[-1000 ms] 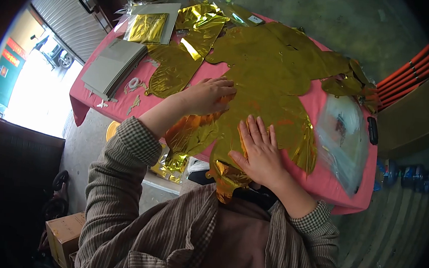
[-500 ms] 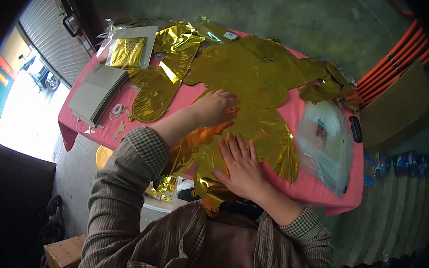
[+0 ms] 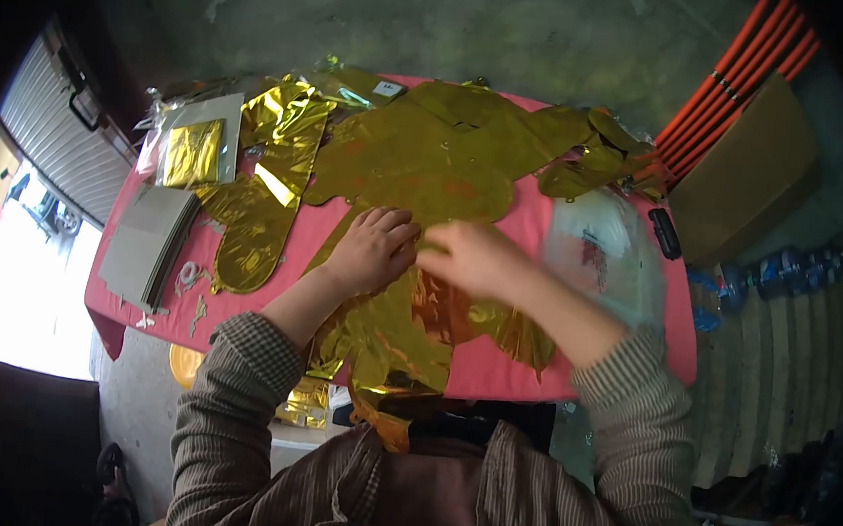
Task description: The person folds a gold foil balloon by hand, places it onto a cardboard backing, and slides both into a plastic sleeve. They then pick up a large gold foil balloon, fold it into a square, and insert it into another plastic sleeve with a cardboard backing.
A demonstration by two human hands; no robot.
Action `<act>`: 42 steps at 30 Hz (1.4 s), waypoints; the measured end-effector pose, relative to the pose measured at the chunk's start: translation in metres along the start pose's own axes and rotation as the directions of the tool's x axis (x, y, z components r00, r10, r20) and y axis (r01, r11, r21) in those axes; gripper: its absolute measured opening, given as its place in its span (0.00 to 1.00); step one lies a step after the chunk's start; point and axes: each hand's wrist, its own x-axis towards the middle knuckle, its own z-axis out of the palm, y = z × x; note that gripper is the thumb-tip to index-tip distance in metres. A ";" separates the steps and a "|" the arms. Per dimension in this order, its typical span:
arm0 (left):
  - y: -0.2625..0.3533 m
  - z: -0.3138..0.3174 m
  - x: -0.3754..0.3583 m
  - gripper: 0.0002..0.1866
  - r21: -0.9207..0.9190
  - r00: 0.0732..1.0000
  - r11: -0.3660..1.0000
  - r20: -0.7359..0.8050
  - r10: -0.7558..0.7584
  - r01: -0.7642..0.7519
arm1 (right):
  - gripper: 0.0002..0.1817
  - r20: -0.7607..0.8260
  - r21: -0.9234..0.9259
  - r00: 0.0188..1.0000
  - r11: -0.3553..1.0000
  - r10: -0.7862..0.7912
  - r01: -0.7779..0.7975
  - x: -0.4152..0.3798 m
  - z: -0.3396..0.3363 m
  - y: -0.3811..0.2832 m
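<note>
A large gold foil sheet (image 3: 388,329) lies on the pink-covered table (image 3: 502,371), its near end hanging over the front edge. My left hand (image 3: 375,250) rests on its upper part with the fingers curled together on the foil. Close to its right, my right hand (image 3: 471,259) has its fingers pinched at the same foil; the fingertips are partly hidden. Orange-tinted folds show just below the hands. Beyond them spreads another flat gold foil piece (image 3: 419,155), and a shiny gold foil piece (image 3: 252,246) lies to the left.
At the left are a stack of grey boards (image 3: 144,249), a packaged gold foil (image 3: 195,152) and a white ring (image 3: 187,274). Clear plastic bags (image 3: 602,261) and a black object (image 3: 665,233) lie at the right. Orange poles (image 3: 727,94) and a cardboard sheet (image 3: 750,174) stand beyond.
My right hand has gone from lying spread on the foil to pinching farther up, beside my left hand. The foil's right part has folded inward. The view has shifted.
</note>
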 end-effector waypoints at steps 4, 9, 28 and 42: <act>-0.001 -0.001 0.000 0.20 0.009 0.999 0.999 -0.011 0.032 -0.032 | 0.20 -0.441 -0.304 0.895 0.928 0.063 -0.216 0.084 -0.012 0.059; -0.003 0.003 -0.001 0.21 0.004 1.000 1.000 -0.005 0.027 -0.027 | 0.17 -0.423 -0.205 0.834 0.859 0.355 -0.469 0.155 -0.004 0.085; -0.001 0.002 0.000 0.22 -0.044 0.999 0.999 -0.007 -0.033 0.032 | 0.06 -0.470 0.212 0.825 0.947 0.314 -0.240 0.174 -0.055 0.144; -0.001 0.002 -0.001 0.21 -0.039 1.000 0.999 -0.008 -0.030 0.030 | 0.13 -0.617 0.452 0.747 0.889 0.246 0.080 0.167 -0.037 0.189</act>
